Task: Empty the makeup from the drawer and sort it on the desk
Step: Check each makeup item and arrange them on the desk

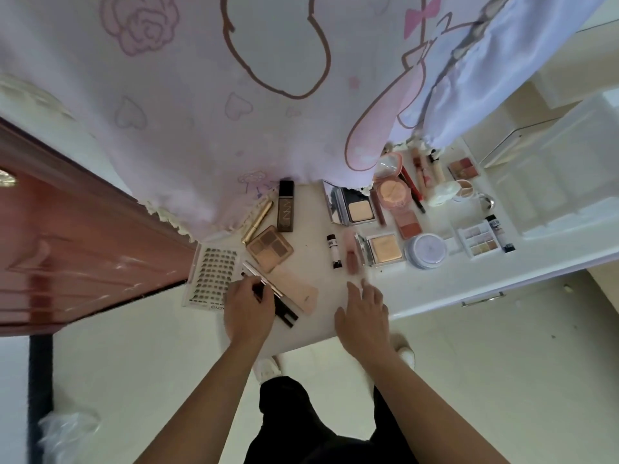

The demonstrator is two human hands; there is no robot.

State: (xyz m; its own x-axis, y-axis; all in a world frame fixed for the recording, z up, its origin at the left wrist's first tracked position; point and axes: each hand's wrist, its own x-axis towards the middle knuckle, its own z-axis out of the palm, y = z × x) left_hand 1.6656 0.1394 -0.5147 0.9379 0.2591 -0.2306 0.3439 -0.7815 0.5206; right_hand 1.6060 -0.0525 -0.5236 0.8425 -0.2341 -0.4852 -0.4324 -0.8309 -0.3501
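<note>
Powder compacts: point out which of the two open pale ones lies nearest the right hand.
The front compact, beside the round lavender jar; it is closest to the right hand. The other compact lies farther back by the curtain.

The desk (pixel 311 249) under both hands is white, smooth and faintly glossy. The left hand (pixel 249 308) grips a black stick (pixel 286 314) of glossy plastic. Just left of that hand lies a clear, shiny plastic lash sheet (pixel 212 276). Beyond the left hand, a gold tube (pixel 258 217) has a metallic shine and a dark bottle (pixel 286 207) looks glossy. Beyond the right hand (pixel 363 309), a compact (pixel 358 209) has a mirrored lid. The curtain (pixel 187 112) is matt printed cloth. The door (pixel 83 249), far left of the left hand, is glossy varnished wood.
</note>
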